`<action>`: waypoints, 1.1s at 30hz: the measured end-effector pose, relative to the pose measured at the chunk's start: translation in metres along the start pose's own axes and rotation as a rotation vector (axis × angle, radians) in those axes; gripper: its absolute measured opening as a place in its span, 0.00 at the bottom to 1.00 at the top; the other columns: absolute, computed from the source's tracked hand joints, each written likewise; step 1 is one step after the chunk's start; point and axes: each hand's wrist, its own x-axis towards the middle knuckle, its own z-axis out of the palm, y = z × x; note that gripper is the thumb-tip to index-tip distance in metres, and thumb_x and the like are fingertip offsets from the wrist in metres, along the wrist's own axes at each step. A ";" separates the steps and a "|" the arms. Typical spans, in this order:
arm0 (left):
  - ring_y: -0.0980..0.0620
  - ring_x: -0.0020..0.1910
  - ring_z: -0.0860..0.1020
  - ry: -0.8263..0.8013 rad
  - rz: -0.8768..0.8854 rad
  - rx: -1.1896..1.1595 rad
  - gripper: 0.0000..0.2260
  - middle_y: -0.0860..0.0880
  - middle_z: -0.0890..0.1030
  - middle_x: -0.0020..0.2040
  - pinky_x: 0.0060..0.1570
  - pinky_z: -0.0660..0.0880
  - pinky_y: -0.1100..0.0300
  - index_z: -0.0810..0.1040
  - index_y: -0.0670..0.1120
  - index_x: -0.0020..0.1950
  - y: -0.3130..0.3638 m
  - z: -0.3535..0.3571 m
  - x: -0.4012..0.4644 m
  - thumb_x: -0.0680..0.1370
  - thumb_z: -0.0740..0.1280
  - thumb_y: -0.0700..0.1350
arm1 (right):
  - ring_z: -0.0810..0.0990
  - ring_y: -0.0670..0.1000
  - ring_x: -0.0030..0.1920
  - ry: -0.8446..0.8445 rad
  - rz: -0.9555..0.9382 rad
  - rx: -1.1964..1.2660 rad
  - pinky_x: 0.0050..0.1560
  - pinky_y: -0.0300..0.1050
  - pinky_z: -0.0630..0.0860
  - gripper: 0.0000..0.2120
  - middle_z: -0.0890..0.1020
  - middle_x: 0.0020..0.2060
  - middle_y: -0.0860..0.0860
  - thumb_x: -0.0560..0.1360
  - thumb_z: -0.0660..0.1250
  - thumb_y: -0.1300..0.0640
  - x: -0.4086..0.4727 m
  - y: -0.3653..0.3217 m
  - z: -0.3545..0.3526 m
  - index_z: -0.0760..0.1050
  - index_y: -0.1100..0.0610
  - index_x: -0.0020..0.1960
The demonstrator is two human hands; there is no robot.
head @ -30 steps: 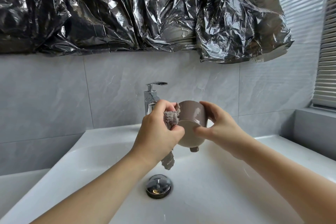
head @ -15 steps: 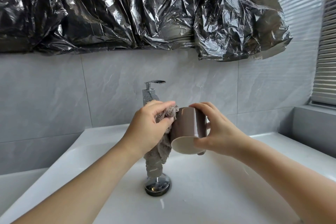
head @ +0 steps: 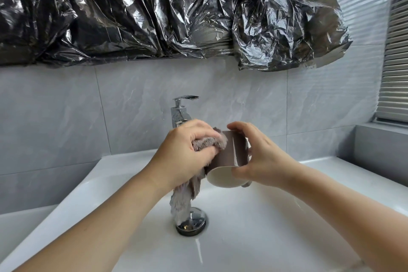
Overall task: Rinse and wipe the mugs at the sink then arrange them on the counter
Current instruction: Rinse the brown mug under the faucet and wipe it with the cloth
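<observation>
— White sink basin spreads wide below you; drain at six o'clock.
— And your hands?
— Your left hand clamps the cloth against the mug, which your right hand grips mid-air, faucet at twelve.

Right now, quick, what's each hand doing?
Left hand: gripping the cloth, pressing it against the mug.
Right hand: holding the mug, tilted over the sink.
</observation>
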 end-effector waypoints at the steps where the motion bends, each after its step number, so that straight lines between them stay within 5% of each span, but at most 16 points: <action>1: 0.60 0.53 0.79 -0.088 0.009 -0.020 0.08 0.58 0.81 0.49 0.56 0.71 0.69 0.87 0.51 0.47 0.002 0.000 -0.003 0.71 0.76 0.40 | 0.72 0.39 0.58 0.023 0.016 0.003 0.44 0.50 0.84 0.42 0.69 0.60 0.40 0.60 0.76 0.51 -0.001 0.001 -0.001 0.63 0.42 0.70; 4: 0.58 0.58 0.77 -0.205 0.020 0.017 0.10 0.61 0.79 0.52 0.61 0.71 0.64 0.86 0.55 0.48 0.004 0.002 -0.005 0.70 0.75 0.43 | 0.73 0.37 0.57 0.055 0.031 -0.006 0.45 0.52 0.84 0.42 0.68 0.63 0.44 0.63 0.77 0.58 -0.001 0.002 -0.004 0.62 0.45 0.72; 8: 0.63 0.67 0.69 -0.300 -0.044 0.131 0.14 0.64 0.71 0.66 0.66 0.65 0.64 0.77 0.58 0.51 0.006 -0.002 -0.004 0.70 0.74 0.44 | 0.71 0.34 0.54 -0.002 0.008 -0.029 0.34 0.48 0.84 0.43 0.66 0.60 0.41 0.64 0.77 0.59 -0.001 -0.001 -0.004 0.61 0.45 0.73; 11: 0.60 0.71 0.62 -0.392 -0.134 0.283 0.17 0.61 0.64 0.72 0.63 0.63 0.63 0.68 0.55 0.51 0.008 -0.001 -0.008 0.70 0.74 0.46 | 0.71 0.42 0.61 -0.017 -0.068 -0.186 0.55 0.46 0.80 0.50 0.68 0.62 0.41 0.58 0.79 0.42 -0.001 0.001 -0.001 0.59 0.48 0.74; 14: 0.55 0.52 0.74 -0.455 -0.224 0.323 0.19 0.56 0.73 0.58 0.48 0.74 0.58 0.64 0.55 0.46 0.008 0.004 -0.009 0.67 0.75 0.50 | 0.71 0.43 0.63 -0.090 -0.112 -0.280 0.66 0.42 0.70 0.55 0.69 0.62 0.41 0.54 0.75 0.32 -0.001 0.002 0.003 0.57 0.48 0.74; 17: 0.56 0.34 0.67 -0.479 -0.248 0.324 0.20 0.58 0.71 0.42 0.32 0.65 0.61 0.63 0.54 0.43 0.006 0.008 -0.013 0.67 0.75 0.52 | 0.69 0.40 0.62 -0.143 -0.094 -0.305 0.64 0.44 0.72 0.54 0.67 0.61 0.37 0.52 0.70 0.29 -0.001 0.004 0.005 0.54 0.42 0.73; 29: 0.54 0.36 0.66 -0.366 -0.166 0.266 0.25 0.56 0.70 0.41 0.35 0.66 0.57 0.63 0.53 0.40 -0.005 0.008 -0.014 0.62 0.77 0.61 | 0.71 0.39 0.61 -0.113 -0.153 -0.257 0.62 0.37 0.71 0.51 0.70 0.62 0.38 0.58 0.81 0.41 0.002 0.006 0.007 0.57 0.45 0.73; 33: 0.54 0.35 0.64 -0.331 -0.205 0.201 0.23 0.57 0.70 0.39 0.35 0.64 0.57 0.63 0.52 0.40 -0.008 0.002 -0.013 0.62 0.77 0.55 | 0.72 0.40 0.63 -0.205 -0.035 -0.242 0.60 0.38 0.73 0.49 0.69 0.61 0.34 0.62 0.78 0.45 0.003 0.017 -0.002 0.53 0.40 0.75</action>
